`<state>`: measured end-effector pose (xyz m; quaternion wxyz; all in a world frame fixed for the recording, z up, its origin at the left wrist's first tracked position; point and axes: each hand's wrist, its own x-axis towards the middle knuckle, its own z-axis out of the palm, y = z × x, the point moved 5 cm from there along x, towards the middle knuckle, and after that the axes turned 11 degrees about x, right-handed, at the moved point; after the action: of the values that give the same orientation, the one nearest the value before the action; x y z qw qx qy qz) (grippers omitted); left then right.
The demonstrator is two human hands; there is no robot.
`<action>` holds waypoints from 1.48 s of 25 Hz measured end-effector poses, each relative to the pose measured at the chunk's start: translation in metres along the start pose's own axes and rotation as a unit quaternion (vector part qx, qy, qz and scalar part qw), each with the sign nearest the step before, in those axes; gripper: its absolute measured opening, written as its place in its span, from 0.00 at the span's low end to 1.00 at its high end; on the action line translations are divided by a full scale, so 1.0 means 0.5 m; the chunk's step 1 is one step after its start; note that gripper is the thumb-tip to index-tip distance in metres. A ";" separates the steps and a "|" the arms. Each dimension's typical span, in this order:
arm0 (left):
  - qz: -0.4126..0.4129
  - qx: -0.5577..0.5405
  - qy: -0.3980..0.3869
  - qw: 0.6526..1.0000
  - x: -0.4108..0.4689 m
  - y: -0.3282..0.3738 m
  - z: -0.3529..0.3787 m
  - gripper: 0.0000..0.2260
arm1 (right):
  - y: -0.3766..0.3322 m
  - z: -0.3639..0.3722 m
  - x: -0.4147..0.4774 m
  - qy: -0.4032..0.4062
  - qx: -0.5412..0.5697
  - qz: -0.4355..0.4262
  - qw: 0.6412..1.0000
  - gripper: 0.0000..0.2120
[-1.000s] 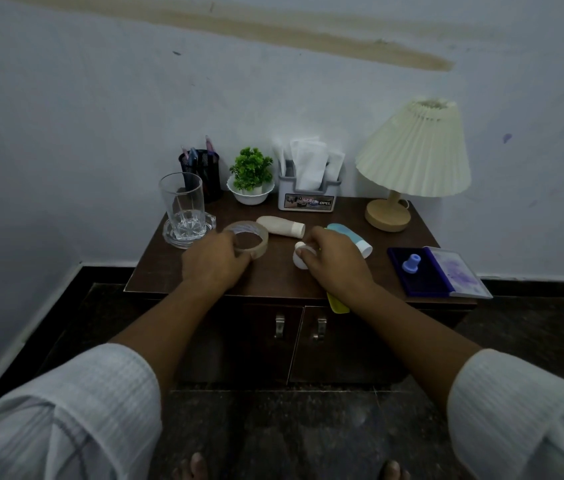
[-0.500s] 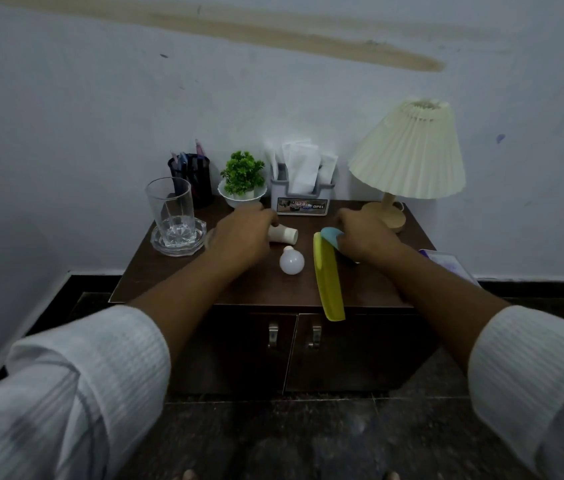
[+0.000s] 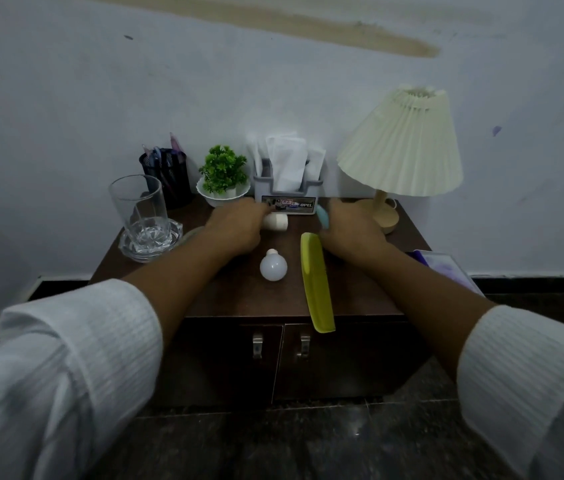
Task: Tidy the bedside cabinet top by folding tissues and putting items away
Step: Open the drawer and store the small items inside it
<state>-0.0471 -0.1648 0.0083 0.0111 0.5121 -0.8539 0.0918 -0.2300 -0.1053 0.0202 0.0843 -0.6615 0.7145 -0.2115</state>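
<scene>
Head view: one bulb, one comb; both hands' finger positions cannot be told.

A pleated cream lamp stands at two o'clock; a small potted plant sits at twelve beside a black pen holder.

Dim bedside corner, pale wall, dark floor.
We see a pale bluish wall with a tan streak at 12 o'clock and a small purple mark at 2. A black skirting runs along its foot. The dark wooden cabinet has two doors with metal handles. Dark stone floor at 6. Low, cool light.
</scene>
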 end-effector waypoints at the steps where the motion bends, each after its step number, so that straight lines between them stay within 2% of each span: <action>1: -0.006 -0.023 0.019 1.000 -0.002 -0.010 -0.021 0.16 | -0.011 -0.008 0.002 0.032 0.058 -0.009 0.998 0.17; 4: -0.029 -0.065 0.061 0.996 -0.008 -0.042 -0.092 0.14 | -0.051 -0.023 0.012 0.065 0.236 -0.021 0.969 0.22; 7: -0.050 -0.096 0.084 0.991 -0.015 -0.066 -0.125 0.16 | -0.075 -0.008 0.018 0.062 0.302 -0.024 0.951 0.21; 12: -0.058 -0.150 0.061 0.985 -0.026 -0.070 -0.069 0.17 | -0.076 0.029 0.016 0.070 0.254 -0.048 0.964 0.19; 17: -0.067 -0.162 0.071 0.982 -0.023 -0.070 -0.022 0.16 | -0.079 0.047 0.019 0.067 0.223 -0.061 0.971 0.24; 21: -0.084 -0.175 0.088 0.977 -0.033 -0.077 -0.006 0.22 | -0.083 0.058 0.017 0.060 0.216 -0.056 0.973 0.28; 25: -0.098 -0.179 0.083 0.975 -0.051 -0.078 0.000 0.32 | -0.068 0.059 0.003 0.039 0.243 -0.028 0.969 0.31; 27: -0.116 -0.180 0.108 0.971 -0.069 -0.083 -0.018 0.34 | -0.063 0.036 -0.015 0.057 0.260 -0.024 0.964 0.29; 30: -0.122 -0.204 0.197 0.951 -0.120 -0.070 -0.070 0.25 | -0.056 -0.017 -0.070 0.101 0.219 -0.053 0.969 0.19; 32: -0.096 -0.229 0.214 0.945 -0.162 -0.036 -0.093 0.15 | -0.054 -0.028 -0.122 0.061 0.161 -0.071 0.983 0.13; 34: -0.060 -0.229 0.175 0.956 -0.194 0.006 -0.089 0.11 | -0.048 -0.005 -0.182 -0.040 0.084 -0.060 0.994 0.14; 36: -0.011 -0.179 0.120 0.976 -0.213 0.051 -0.065 0.14 | -0.042 0.022 -0.237 -0.121 0.009 -0.056 0.991 0.17; 37: 0.013 -0.151 0.095 0.984 -0.219 0.069 -0.051 0.17 | -0.043 0.031 -0.257 -0.135 -0.013 -0.066 0.989 0.16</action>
<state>-0.0274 -0.0492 0.0160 0.1682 0.4823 -0.8597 0.0097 -0.1899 0.0170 -0.0055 0.1571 -0.7309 0.6539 -0.1164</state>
